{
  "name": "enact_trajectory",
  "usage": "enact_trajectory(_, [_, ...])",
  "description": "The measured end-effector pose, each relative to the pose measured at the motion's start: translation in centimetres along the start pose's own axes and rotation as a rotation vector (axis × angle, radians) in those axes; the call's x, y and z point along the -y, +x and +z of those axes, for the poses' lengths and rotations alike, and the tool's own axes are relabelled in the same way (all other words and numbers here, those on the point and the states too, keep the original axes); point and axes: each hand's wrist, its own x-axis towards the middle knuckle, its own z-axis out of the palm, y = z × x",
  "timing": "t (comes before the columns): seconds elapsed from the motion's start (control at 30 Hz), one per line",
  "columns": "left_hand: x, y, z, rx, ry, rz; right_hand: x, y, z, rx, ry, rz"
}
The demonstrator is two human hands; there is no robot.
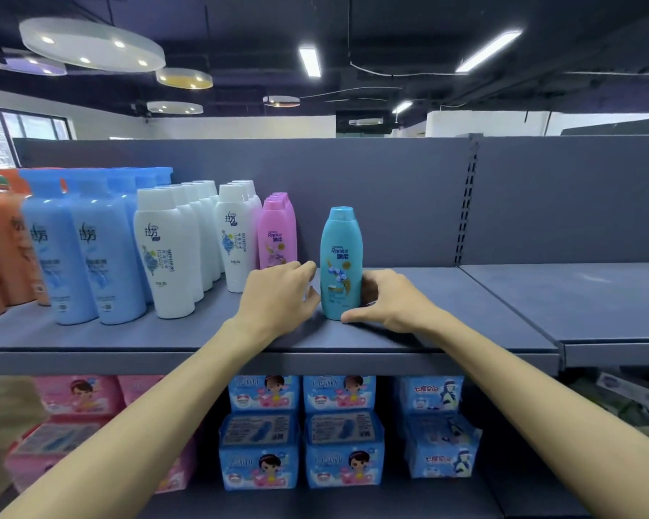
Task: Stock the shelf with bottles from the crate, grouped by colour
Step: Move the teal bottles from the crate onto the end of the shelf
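Grey shelf (409,342) standing under dark ceiling, carrying orange, blue, white and pink bottles (278,234) in rows. Orange row is being cut off at left. Teal bottle (341,262) standing upright beside pink row; right hand (386,299) curling round its base, left hand (278,295) touching it with relaxed fingers.

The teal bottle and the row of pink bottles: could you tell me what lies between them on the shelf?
In the head view, only the left hand reaches into that gap; behind it, the shelf between the teal bottle and the pink bottles looks bare.
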Motion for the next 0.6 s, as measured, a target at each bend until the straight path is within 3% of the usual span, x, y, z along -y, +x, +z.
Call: enact_trajectory(0.6, [1.1, 0.9, 2.9, 0.032, -0.01, -0.063, -0.6, 4.0, 0.4, -0.113, -0.135, 0.082])
